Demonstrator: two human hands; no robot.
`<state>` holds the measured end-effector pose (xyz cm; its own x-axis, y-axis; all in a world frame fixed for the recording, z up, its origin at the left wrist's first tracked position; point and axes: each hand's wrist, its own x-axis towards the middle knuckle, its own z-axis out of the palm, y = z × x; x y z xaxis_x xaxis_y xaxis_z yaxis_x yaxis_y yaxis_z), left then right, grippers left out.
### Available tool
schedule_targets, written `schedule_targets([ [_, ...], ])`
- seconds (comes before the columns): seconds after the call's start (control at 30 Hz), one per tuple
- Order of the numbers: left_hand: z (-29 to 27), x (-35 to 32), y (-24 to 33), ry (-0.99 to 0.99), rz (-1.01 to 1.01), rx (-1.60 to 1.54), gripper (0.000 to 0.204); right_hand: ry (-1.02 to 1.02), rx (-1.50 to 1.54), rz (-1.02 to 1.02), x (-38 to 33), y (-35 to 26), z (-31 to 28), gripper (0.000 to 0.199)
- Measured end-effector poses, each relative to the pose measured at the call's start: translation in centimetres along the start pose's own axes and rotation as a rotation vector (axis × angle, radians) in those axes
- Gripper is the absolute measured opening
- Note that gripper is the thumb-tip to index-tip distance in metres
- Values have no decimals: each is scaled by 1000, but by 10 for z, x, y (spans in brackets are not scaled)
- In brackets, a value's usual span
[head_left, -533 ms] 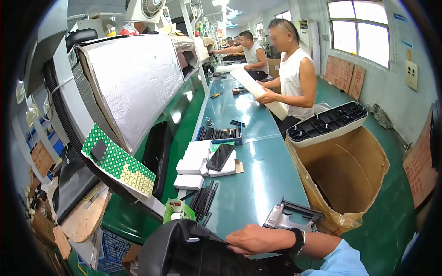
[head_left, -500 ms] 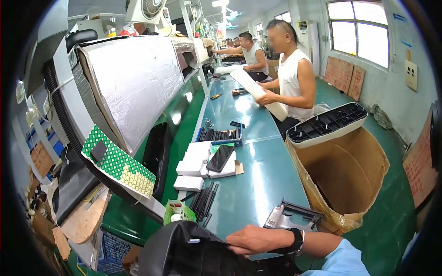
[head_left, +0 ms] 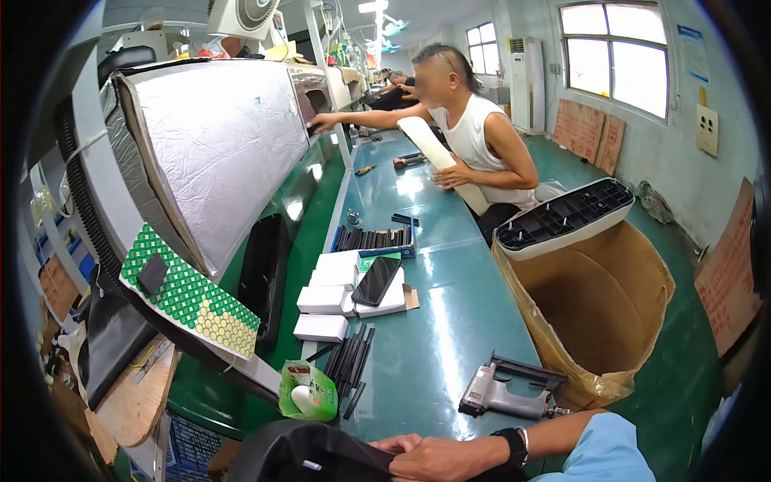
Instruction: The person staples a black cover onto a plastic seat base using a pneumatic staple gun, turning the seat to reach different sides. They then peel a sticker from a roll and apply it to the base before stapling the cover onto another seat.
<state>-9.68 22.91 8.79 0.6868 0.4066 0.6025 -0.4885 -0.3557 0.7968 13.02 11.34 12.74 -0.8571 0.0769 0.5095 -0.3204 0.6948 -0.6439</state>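
Sheet-like black leatherette cover [head_left: 293,446], smooth and folded, lies over a rounded piece at the lower edge of the head view. My right hand [head_left: 442,459] is closed on the cover's right edge, its fingertips partly hidden in the folds. Just behind it, the fingers of what looks like my left hand [head_left: 395,443] are bent at the same edge; the rest of that hand is hidden. A small pale metallic strip [head_left: 312,465] shows on the cover. To the right, a grey staple gun [head_left: 506,390] rests on the green table, touched by neither hand.
Black strips [head_left: 349,361], white boxes [head_left: 325,300], a phone [head_left: 376,281] and a green packet [head_left: 307,391] occupy the table's left side. An open carton [head_left: 594,321] bears a black-and-white pad [head_left: 566,217]. Farther off, a co-worker [head_left: 482,136] holds a white pad.
My right hand has moved down with the cover's edge, and a second set of fingers now shows beside it. The co-worker has leaned over and stretched an arm left across the table.
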Motion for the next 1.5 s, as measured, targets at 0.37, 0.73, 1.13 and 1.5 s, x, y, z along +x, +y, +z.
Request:
schedule_targets([
  [0.37, 82, -79, -50, 322, -126, -136, 41, 301, -224, 206, 7, 1, 25, 15],
  [0.73, 160, -82, -12, 393, -327, -37, 39, 348, 216, 335, -35, 8, 5, 12],
  [1.13, 144, -15, 21, 513, 37, -360, 55, 287, -22, 181, -34, 9, 5, 17],
  [1.5, 129, -35, 9, 344, -73, -310, 85, 354, -88, 122, -30, 18, 17, 15],
])
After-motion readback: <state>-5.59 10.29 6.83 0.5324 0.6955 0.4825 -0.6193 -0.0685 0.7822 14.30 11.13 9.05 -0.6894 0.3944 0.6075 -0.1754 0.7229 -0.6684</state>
